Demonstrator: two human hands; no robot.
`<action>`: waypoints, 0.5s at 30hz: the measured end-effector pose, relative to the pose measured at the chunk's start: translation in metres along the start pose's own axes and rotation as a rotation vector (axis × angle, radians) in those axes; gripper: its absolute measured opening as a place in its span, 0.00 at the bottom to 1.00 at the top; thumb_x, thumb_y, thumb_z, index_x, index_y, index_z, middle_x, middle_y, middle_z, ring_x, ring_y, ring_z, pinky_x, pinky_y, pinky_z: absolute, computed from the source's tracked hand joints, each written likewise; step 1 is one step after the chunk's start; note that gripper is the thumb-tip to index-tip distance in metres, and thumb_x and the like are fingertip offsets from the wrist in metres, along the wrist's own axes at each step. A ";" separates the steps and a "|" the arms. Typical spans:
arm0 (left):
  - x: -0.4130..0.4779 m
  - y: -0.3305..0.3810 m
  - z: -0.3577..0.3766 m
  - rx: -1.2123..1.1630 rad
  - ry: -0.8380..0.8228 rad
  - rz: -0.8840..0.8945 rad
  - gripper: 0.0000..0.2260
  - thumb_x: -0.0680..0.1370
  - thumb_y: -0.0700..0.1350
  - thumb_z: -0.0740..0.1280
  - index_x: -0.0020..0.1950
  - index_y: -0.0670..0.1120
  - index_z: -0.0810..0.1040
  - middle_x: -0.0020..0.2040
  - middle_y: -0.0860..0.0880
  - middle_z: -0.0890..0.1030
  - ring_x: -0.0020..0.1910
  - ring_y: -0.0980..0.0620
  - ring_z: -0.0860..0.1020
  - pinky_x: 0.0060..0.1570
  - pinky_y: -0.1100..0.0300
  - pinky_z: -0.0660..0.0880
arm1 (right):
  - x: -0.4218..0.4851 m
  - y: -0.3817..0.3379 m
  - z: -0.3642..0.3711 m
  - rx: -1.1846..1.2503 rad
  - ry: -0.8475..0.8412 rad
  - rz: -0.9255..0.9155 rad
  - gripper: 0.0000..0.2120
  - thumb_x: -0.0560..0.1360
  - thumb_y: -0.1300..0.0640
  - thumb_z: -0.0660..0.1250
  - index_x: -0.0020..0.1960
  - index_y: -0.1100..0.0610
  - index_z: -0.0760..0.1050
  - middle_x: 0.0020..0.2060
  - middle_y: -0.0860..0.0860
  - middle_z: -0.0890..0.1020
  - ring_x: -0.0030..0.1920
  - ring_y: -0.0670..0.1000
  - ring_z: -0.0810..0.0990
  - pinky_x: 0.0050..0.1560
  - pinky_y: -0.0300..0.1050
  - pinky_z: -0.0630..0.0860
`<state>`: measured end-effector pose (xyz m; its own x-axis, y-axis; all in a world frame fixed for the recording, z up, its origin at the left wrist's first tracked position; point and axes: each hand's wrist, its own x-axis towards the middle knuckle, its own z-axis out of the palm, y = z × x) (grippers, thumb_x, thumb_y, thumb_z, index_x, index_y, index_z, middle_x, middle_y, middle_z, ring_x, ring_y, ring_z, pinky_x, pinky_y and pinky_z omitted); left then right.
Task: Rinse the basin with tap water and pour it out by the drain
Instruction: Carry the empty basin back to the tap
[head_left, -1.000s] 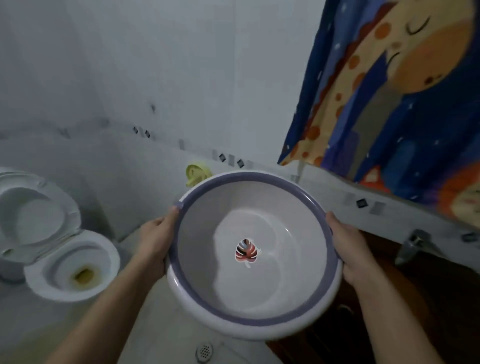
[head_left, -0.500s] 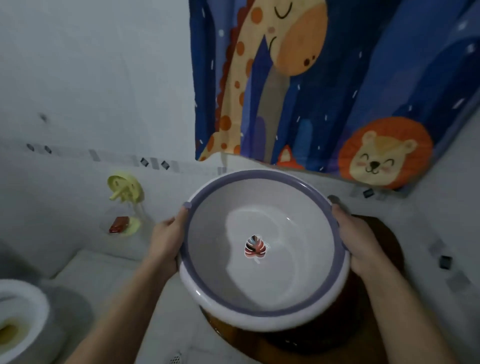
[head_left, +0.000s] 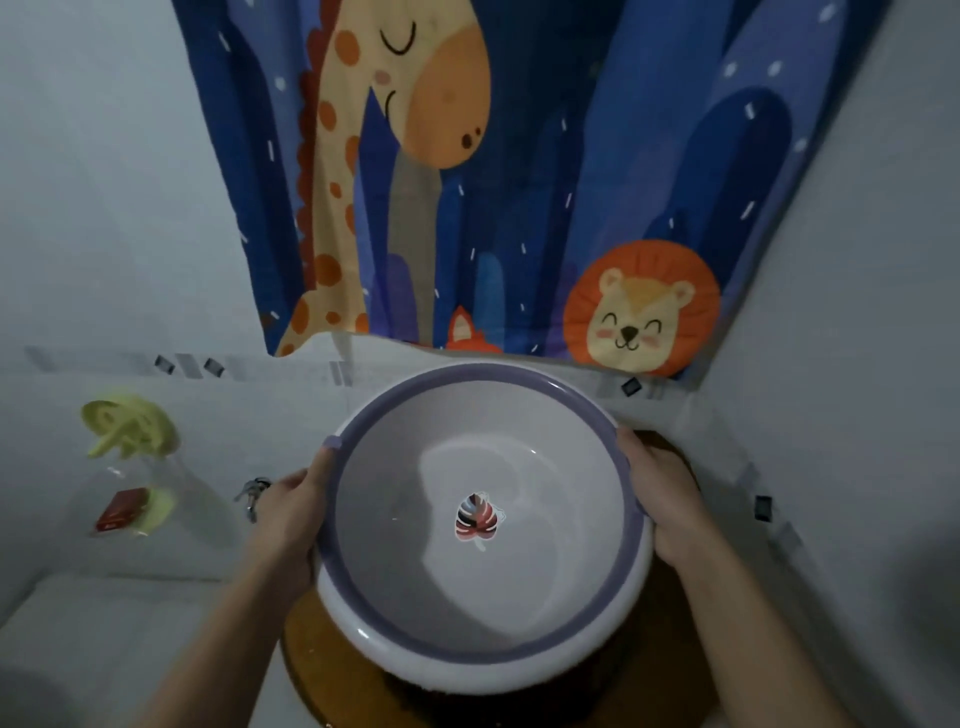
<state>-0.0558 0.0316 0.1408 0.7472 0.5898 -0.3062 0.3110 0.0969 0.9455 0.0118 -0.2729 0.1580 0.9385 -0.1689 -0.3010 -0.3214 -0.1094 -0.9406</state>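
I hold a round white basin (head_left: 519, 597) with a purple rim and a leaf sticker at its bottom, roughly level, in front of me. My left hand (head_left: 291, 512) grips the rim on its left side. My right hand (head_left: 662, 493) grips the rim on the right. The basin looks dry inside. A small metal tap (head_left: 252, 493) sticks out of the wall just left of my left hand. The basin hangs above a large brown tub (head_left: 332, 670). No drain is in view.
A blue curtain (head_left: 519, 182) with a giraffe and a lion hangs on the wall behind. A yellow hook (head_left: 127, 426) and a soap dish with a red bar (head_left: 127, 512) are fixed to the left wall. A white wall (head_left: 857, 415) closes the right side.
The view has swung right: the toilet and floor drain have left the frame. The basin has moved over the brown tub, still held in both hands the same way.
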 end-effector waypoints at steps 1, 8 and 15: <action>0.000 0.000 0.002 0.006 -0.005 0.005 0.25 0.73 0.63 0.68 0.52 0.41 0.81 0.44 0.42 0.84 0.42 0.42 0.83 0.39 0.56 0.78 | 0.001 0.001 -0.002 0.003 0.012 0.005 0.20 0.80 0.45 0.60 0.56 0.60 0.82 0.49 0.57 0.86 0.46 0.56 0.84 0.43 0.46 0.77; 0.014 -0.012 0.001 0.084 -0.031 0.032 0.26 0.72 0.65 0.66 0.46 0.42 0.82 0.40 0.41 0.86 0.40 0.40 0.84 0.43 0.47 0.81 | 0.001 0.019 0.002 -0.006 0.037 0.068 0.19 0.80 0.43 0.59 0.49 0.56 0.83 0.42 0.55 0.87 0.45 0.57 0.84 0.45 0.49 0.79; 0.030 -0.041 -0.011 0.082 -0.042 0.012 0.25 0.75 0.62 0.65 0.50 0.39 0.81 0.41 0.38 0.83 0.41 0.38 0.82 0.41 0.49 0.80 | -0.002 0.054 0.028 -0.033 -0.003 0.139 0.16 0.81 0.44 0.57 0.51 0.52 0.80 0.45 0.52 0.86 0.47 0.54 0.84 0.50 0.47 0.80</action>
<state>-0.0529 0.0541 0.0941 0.7746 0.5560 -0.3013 0.3481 0.0229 0.9372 -0.0037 -0.2512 0.1038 0.8849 -0.1815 -0.4290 -0.4526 -0.1172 -0.8840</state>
